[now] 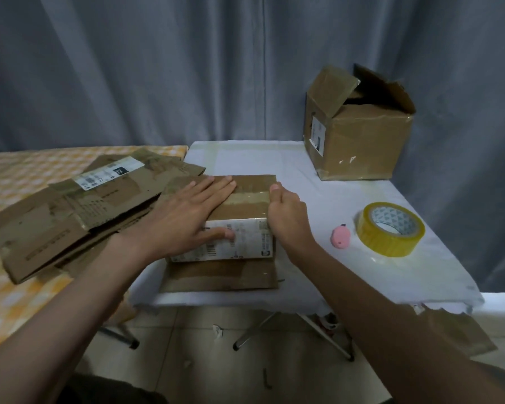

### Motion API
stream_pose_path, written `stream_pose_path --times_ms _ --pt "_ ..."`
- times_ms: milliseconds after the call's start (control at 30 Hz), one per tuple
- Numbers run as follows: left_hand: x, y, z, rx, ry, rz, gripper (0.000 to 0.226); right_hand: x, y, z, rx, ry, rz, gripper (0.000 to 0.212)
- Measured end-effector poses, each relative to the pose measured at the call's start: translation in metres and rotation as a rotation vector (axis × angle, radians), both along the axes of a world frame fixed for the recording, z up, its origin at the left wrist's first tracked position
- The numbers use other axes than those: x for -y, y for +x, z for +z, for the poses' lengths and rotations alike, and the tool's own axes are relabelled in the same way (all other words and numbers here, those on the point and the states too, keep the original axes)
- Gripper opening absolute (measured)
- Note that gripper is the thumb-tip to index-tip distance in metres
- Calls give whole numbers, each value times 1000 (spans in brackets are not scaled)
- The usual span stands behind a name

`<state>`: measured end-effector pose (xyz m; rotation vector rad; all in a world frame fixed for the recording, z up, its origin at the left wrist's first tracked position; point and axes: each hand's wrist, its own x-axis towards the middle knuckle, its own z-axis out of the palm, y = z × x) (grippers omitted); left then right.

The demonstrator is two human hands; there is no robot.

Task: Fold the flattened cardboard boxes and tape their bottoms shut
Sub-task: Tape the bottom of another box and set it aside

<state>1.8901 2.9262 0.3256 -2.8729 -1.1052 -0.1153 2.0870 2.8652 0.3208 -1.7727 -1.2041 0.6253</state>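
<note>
At centre frame the box lies bottom-up on the white table, a tape strip already across its seam. The left hand presses flat on it; the right hand curls over its right edge, smoothing tape. One finished box stands upper right; flattened boxes at left remain. The tape roll waits at right.

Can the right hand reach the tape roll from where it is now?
Probably yes. The tape roll lies beside the right hand on the white table; only a small pink cutter lies between, low and easily passed.
</note>
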Motion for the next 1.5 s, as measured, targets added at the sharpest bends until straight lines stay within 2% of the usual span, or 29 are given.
stream_pose_path --times_ms 167,233,300,333,433,533,633,767,867,933,1033,1133,1200,1300,1367,1500 --pt "3 0 4 76 10 -3 104 1 9 9 -132 -135 173 58" --pt "3 0 9 229 -59 26 113 4 6 5 -60 -118 178 59" --pt "-3 -3 16 353 -89 108 118 9 6 0 51 -109 147 77" --pt "-8 -7 18 354 -81 158 118 10 8 -1 90 -110 138 80" --pt "-13 -12 22 285 -123 233 109 13 19 3 127 -124 150 64" --pt "-10 -9 29 401 -169 188 95 11 27 8 123 -60 128 52" --pt "-7 -9 39 483 -156 115 77 1 42 9 79 15 -7 51" --pt "-4 -10 36 425 -121 4 66 -16 62 10 -31 19 -140 42" --pt "6 -3 31 369 -179 -25 66 -32 69 9 -122 54 -176 49" --pt "12 2 28 370 -177 -43 74 -42 71 7 -173 77 -152 46" --pt "19 13 21 444 -19 -73 77 -48 63 5 -250 74 -4 35" --pt "26 25 15 496 51 -5 80 -47 61 5 -298 53 143 40" --pt "28 31 11 520 59 5 81 -44 71 8 -145 67 131 37" --pt "29 37 10 524 80 30 84 -25 101 17 242 -13 -4 28" --pt "30 41 12 513 77 60 85 -11 130 17 399 -162 -82 26" --pt "34 47 16 513 70 102 81 25 170 11 612 -550 -88 51"
